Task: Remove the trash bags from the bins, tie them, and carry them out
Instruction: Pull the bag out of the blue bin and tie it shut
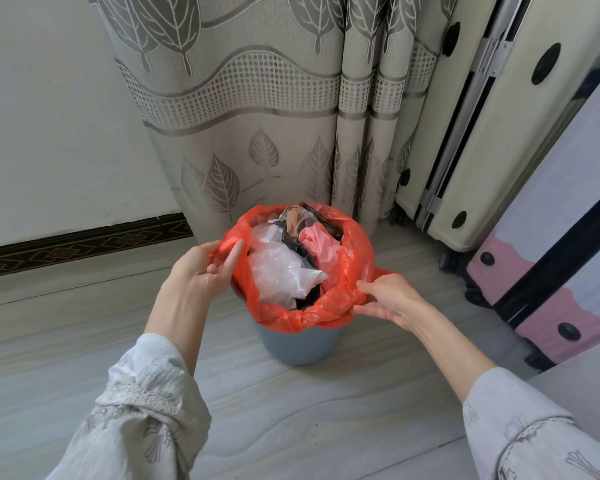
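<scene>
Our two bare forearms, our left hand [207, 268] and right hand [388, 299] ungloved, our loose pale grey sleeves [142, 407] pushed up, faint floral print, lace-like band across our left cuff

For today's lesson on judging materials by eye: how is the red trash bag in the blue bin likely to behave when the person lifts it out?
The red trash bag looks thin and crinkled, so it will probably sag and stretch. Its fill seems mostly crumpled plastic, so it is likely light. The small blue bin may lift or tip with it, since both the left hand and the right hand grip the bag, not the bin.
</scene>
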The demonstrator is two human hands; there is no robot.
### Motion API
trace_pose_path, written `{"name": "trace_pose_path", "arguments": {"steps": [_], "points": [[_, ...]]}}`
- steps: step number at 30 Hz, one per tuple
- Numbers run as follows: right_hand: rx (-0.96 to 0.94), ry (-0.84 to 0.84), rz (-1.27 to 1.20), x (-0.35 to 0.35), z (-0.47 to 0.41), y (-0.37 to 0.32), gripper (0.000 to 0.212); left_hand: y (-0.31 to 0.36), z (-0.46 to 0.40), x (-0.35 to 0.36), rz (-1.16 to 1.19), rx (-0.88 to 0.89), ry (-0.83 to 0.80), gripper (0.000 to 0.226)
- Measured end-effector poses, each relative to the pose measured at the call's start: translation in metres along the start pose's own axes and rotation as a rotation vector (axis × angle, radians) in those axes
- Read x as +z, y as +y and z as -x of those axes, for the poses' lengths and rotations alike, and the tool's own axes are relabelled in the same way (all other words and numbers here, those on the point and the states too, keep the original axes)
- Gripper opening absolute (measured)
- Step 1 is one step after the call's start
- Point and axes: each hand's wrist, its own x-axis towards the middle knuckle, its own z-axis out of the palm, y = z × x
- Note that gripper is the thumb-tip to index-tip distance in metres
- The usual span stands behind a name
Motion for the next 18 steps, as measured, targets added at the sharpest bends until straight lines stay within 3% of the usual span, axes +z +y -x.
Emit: {"name": "trace_pose_path", "arguments": {"steps": [3, 8, 12, 18], "points": [[-0.018, 0.025, 0.122, 0.0, 0.005, 0.005, 0.022, -0.001, -0.002, -0.011, -0.118, 0.041, 0.039, 0.017], [0.108, 0.081, 0.037, -0.018, 0.011, 0.015, 0.053, 0.005, 0.003, -0.021, -0.402, 0.12, 0.08, 0.017], [0.335, 0.004, -0.202, -0.005, 0.011, 0.035, 0.029, -0.001, 0.012, -0.034, -1.098, 0.095, -0.02, 0.027], [0.366, -0.033, -0.248, 0.013, 0.008, 0.041, 0.019, -0.005, 0.03, -0.029, -1.409, 0.047, -0.076, 0.03]]}}
